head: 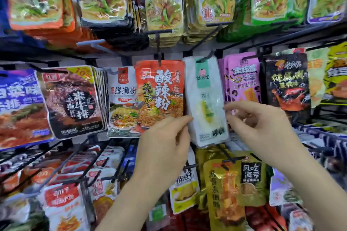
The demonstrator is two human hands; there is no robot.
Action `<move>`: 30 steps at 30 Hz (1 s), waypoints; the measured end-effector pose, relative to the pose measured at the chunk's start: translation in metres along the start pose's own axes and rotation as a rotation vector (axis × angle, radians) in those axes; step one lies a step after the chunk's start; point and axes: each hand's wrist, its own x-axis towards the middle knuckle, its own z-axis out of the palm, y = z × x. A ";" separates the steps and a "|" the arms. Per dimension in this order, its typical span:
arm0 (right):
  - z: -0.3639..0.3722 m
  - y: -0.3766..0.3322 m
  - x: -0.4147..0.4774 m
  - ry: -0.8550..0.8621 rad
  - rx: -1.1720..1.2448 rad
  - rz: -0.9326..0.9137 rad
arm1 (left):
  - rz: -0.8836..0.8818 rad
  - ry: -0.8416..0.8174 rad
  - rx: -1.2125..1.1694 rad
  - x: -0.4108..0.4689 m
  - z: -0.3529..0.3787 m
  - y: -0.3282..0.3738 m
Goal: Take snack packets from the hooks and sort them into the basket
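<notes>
Two hands at a white packet on the snack wall

Store racks of black wire hooks fill the view, hung edge to edge with snack packets in several rows. Along the middle row, from the left, hang a blue packet, a dark brown packet, a white noodle packet and an orange-red packet. Just right of that hangs the white packet with a green label, its top on a hook. The left hand reaches up from below, thumb and fingertips pinching this packet's left edge low down. The right hand, fingers curled, pinches its right edge a little higher. Behind the right hand hang a pink packet and then a black packet. Under the held packet, a gold packet hangs in the row below
</notes>
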 end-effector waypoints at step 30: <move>-0.100 -0.244 -0.585 0.526 -0.531 1.402 | 0.526 -1.169 -0.860 -0.375 -0.004 0.174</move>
